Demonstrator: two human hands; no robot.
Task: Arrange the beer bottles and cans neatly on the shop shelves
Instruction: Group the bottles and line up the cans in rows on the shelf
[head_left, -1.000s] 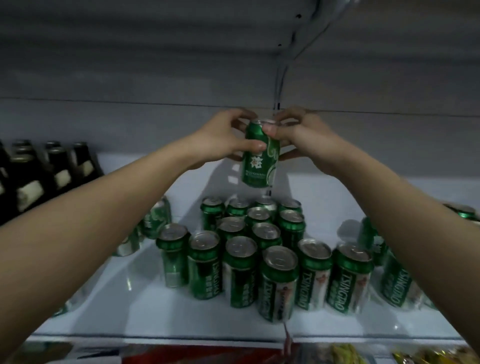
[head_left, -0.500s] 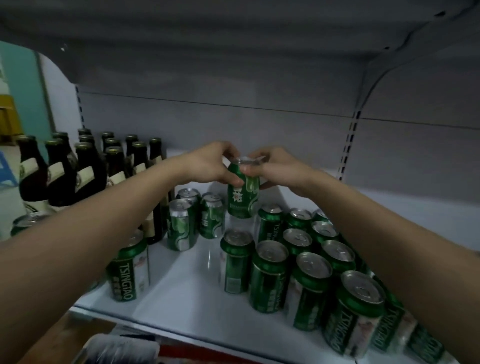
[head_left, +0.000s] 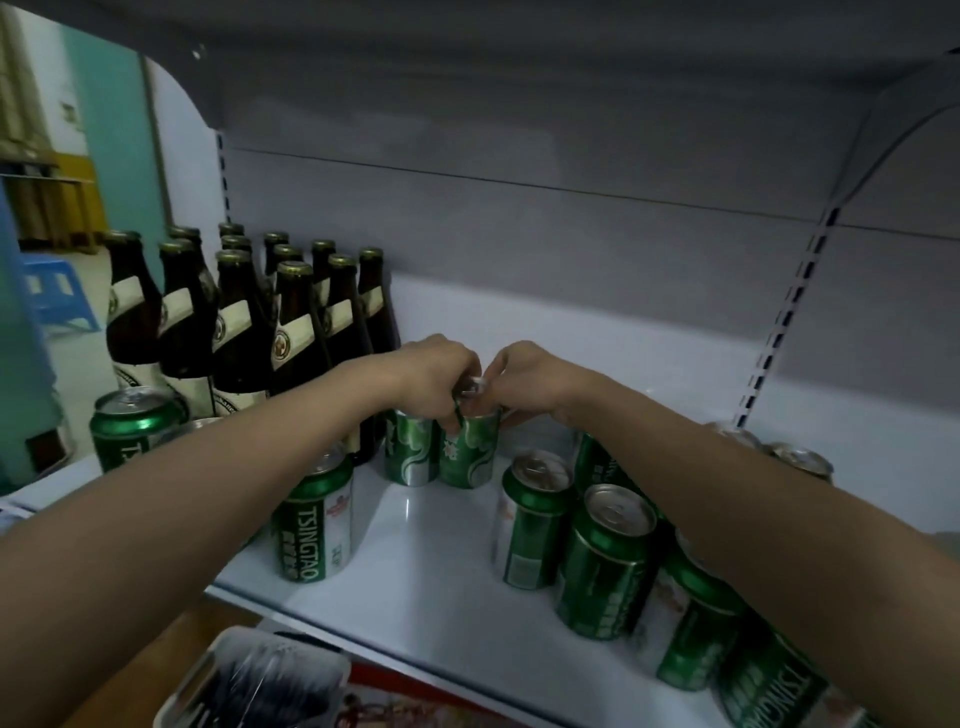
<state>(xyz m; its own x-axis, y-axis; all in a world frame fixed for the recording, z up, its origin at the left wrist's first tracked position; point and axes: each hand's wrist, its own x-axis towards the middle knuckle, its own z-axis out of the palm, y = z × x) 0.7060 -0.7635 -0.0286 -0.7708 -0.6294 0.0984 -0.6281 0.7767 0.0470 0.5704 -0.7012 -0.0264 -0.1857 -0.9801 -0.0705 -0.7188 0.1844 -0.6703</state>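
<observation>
A green beer can (head_left: 468, 457) stands on the white shelf (head_left: 415, 561), right beside another green can (head_left: 408, 454). My left hand (head_left: 434, 371) and my right hand (head_left: 524, 376) both pinch the top rim of that can from either side. Several dark brown beer bottles (head_left: 291, 332) with cream labels stand in rows at the back left. More green cans lie under my right arm, among them one can (head_left: 605, 558) and another (head_left: 530, 519). A Tsingtao can (head_left: 314, 525) stands under my left forearm.
A green can (head_left: 130, 434) sits at the shelf's left front edge. The grey back panel (head_left: 571, 249) and a slotted upright (head_left: 789, 312) close the rear. The shelf above hangs low overhead. Wrapped goods (head_left: 249, 680) lie on the level below.
Both hands have lowered the green can from mid-air down and to the left onto the shelf, beside the other can near the bottles. My view has shifted left.
</observation>
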